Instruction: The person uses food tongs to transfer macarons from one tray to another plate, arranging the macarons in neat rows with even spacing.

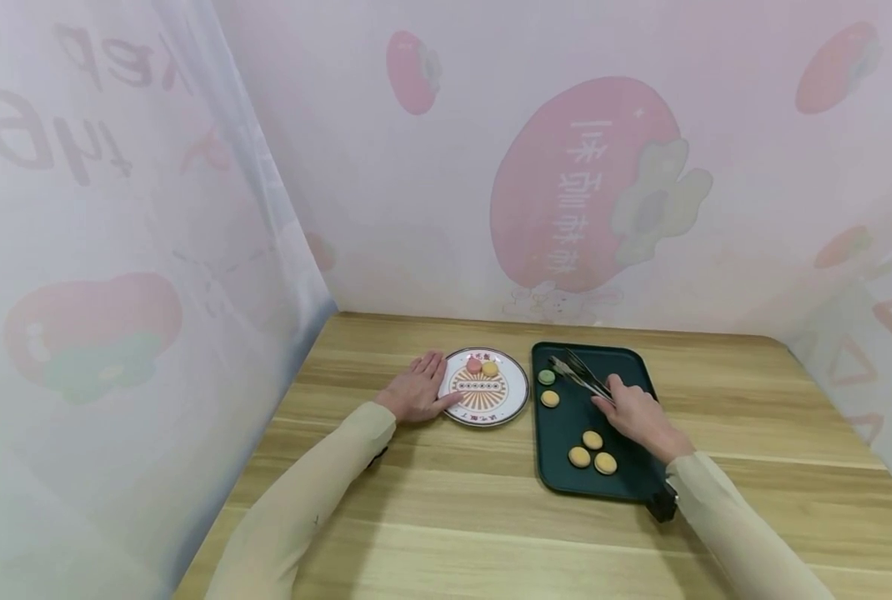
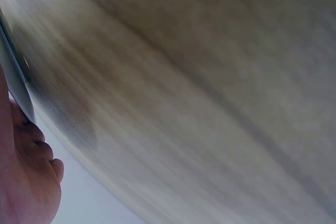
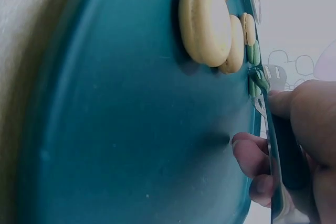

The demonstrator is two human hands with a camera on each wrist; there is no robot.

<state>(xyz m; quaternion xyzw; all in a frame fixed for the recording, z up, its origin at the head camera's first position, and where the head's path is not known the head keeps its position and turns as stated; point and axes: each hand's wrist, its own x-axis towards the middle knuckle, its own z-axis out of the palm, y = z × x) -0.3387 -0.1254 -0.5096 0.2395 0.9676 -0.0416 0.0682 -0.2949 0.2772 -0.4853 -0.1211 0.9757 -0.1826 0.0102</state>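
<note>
My left hand (image 1: 416,392) rests at the left edge of a round white plate (image 1: 517,390) with a printed pattern, its fingers extended and the thumb over the rim. On that plate a pink macaron (image 1: 473,366) sits beside a yellow macaron (image 1: 489,368). With my right hand (image 1: 636,412) I hold metal tongs (image 1: 584,377) over a dark green tray. The tong tips point left, close to a green macaron (image 1: 547,377) at the tray's left side. In the right wrist view my fingers (image 3: 249,156) curl around the tongs' dark handle.
The dark green tray (image 1: 566,425) lies right of the plate. A single yellow macaron (image 1: 549,399) is near the green one, and three yellow macarons (image 1: 593,440) are grouped toward the tray's near end. Printed fabric (image 1: 431,208) hangs behind the wooden table (image 1: 446,508).
</note>
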